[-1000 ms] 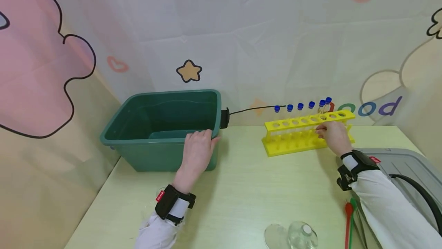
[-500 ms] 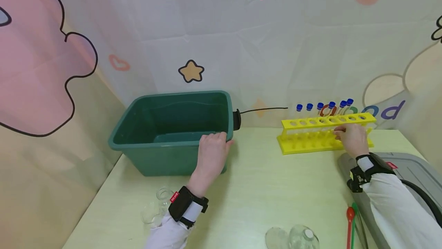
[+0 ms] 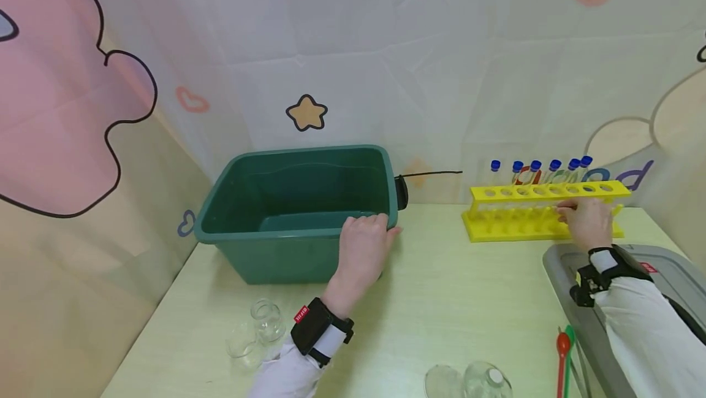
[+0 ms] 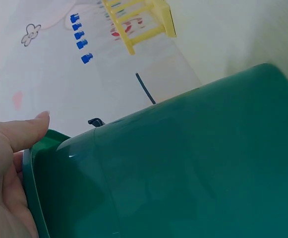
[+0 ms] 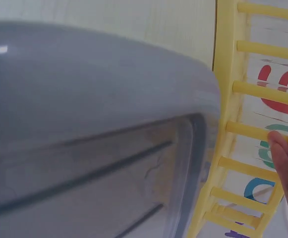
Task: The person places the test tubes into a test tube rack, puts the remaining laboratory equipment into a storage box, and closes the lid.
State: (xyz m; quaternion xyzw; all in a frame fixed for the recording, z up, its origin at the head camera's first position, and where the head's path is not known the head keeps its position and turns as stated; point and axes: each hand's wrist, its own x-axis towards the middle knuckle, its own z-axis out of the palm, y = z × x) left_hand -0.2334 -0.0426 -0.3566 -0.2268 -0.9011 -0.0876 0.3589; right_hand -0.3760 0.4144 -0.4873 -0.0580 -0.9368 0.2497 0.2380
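A green plastic bin (image 3: pixel 292 260) stands at the back left of the table. My left hand (image 3: pixel 363 246) grips its rim at the front right corner; the left wrist view shows the thumb (image 4: pixel 27 133) on one side of the rim and the fingers (image 4: pixel 17 198) curled on the other. To the right is a yellow test tube rack (image 3: pixel 518 233). My right hand (image 3: pixel 591 224) pinches it near the upper bar, toward its right end. Several clear tubes with blue caps (image 3: pixel 555 165) rise behind the rack, their lower ends hidden.
A grey lid (image 3: pixel 568 275) lies under my right forearm. Beside it are a red spoon (image 3: pixel 562 346), a green one (image 3: pixel 570 333) and thin metal tools. Clear glassware (image 3: pixel 269 319) stands front left, and a glass flask (image 3: pixel 488 379) at the front edge. A cloth wall closes the back.
The bin has slid to the right with my left hand on its rim. The rack and the blue-capped tubes have also shifted right, along with my right hand.
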